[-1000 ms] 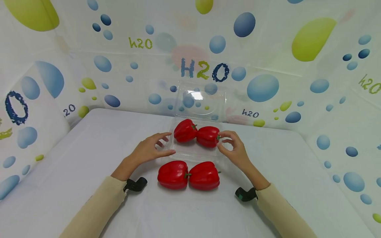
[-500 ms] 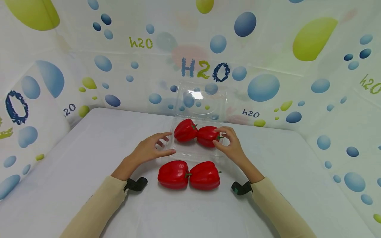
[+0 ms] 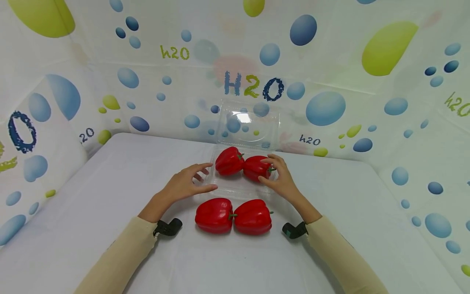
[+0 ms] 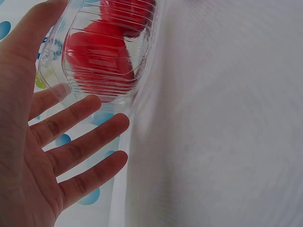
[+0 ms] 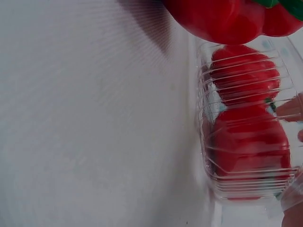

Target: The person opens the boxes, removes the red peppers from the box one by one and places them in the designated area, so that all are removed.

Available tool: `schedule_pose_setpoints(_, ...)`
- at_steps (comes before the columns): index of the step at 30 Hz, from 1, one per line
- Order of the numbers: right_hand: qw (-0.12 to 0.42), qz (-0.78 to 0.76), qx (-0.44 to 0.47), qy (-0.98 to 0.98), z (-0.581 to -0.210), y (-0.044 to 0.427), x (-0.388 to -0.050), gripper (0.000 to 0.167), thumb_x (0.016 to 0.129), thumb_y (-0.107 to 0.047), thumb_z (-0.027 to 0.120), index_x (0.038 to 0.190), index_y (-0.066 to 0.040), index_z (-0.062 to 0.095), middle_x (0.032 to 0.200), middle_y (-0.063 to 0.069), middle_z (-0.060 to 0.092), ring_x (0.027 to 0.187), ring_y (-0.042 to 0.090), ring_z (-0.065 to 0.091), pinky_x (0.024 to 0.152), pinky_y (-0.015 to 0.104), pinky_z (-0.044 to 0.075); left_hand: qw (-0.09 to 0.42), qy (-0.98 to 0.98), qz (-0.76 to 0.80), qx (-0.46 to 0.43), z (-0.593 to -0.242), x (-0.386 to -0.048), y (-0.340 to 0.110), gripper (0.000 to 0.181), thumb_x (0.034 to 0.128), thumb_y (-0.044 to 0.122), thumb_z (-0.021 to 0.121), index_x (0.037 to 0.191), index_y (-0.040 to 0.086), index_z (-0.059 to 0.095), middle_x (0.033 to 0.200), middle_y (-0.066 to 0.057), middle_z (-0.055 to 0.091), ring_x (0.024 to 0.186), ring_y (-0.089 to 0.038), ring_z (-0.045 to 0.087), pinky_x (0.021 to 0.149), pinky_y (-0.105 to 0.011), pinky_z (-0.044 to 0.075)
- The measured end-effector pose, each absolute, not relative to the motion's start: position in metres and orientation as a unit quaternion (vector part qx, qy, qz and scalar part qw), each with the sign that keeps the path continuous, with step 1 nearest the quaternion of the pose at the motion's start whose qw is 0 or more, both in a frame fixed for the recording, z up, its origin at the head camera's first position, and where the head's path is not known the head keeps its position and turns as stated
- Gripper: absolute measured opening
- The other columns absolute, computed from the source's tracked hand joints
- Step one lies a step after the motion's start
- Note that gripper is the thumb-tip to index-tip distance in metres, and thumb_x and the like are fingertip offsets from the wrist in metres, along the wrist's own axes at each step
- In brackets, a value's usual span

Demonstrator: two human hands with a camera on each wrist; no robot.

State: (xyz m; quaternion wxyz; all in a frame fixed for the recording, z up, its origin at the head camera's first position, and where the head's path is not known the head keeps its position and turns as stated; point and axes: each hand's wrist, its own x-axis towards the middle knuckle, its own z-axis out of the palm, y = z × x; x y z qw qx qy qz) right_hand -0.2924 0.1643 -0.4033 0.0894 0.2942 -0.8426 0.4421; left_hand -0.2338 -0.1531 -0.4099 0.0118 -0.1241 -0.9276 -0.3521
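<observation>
Fingers spread wide, a person's left hand (image 3: 182,184) frames the left side of an open clear container (image 3: 231,186) holding two red peppers (image 3: 229,161); two more peppers (image 3: 213,216) sit nearer on the tabletop (image 3: 227,265). At right, the right hand (image 3: 282,178) curves around the container's right pepper (image 3: 252,168), its grip unclear.

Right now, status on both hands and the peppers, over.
Left hand beside clear container, fingers spread. Right hand at container's right pepper, grip unclear. Lid raised behind; two front peppers outside, clear of both hands.
</observation>
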Motion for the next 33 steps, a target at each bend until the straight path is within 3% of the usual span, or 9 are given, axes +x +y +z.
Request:
schedule_pose_setpoints(8, 0.042, 0.364, 0.275, -0.889, -0.394, 0.157, -0.291, 0.058, 0.082, -0.009, 0.075, 0.134, -0.005, 0.051, 0.152, 0.027, 0.026, 0.139, 0.044, 0.023, 0.102, 0.064, 0.038, 0.016, -0.928, -0.351, -0.123, -0.410, -0.234, -0.154, 0.080, 0.0781, 0.048, 0.076, 0.147, 0.022, 0.043, 0.127, -0.009, 0.059, 0.109, -0.027, 0.059, 0.077, -0.039, 0.058)
schedule_pose_setpoints(17, 0.068, 0.376, 0.262, -0.886, -0.395, 0.153, -0.292, 0.043, 0.085, -0.003, 0.071, 0.125, -0.005, 0.057, 0.144, 0.027, 0.038, 0.134, 0.044, 0.031, 0.100, 0.061, 0.041, 0.011, -0.927, -0.353, -0.124, -0.409, -0.233, -0.153, 0.081, 0.0781, 0.049, 0.075, 0.147, 0.021, 0.042, 0.128, -0.009, 0.058, 0.110, -0.027, 0.059, 0.076, -0.037, 0.058)
schedule_pose_setpoints(33, 0.064, 0.392, 0.283, -0.873, -0.398, 0.161, -0.289, 0.042, 0.086, -0.005, 0.072, 0.126, -0.004, 0.058, 0.140, 0.025, 0.040, 0.126, 0.040, 0.037, 0.094, 0.057, 0.047, 0.013, -0.925, -0.359, -0.121, -0.412, -0.234, -0.154, 0.083, 0.0763, 0.055, 0.075, 0.146, 0.023, 0.044, 0.127, -0.008, 0.059, 0.109, -0.026, 0.059, 0.078, -0.039, 0.057)
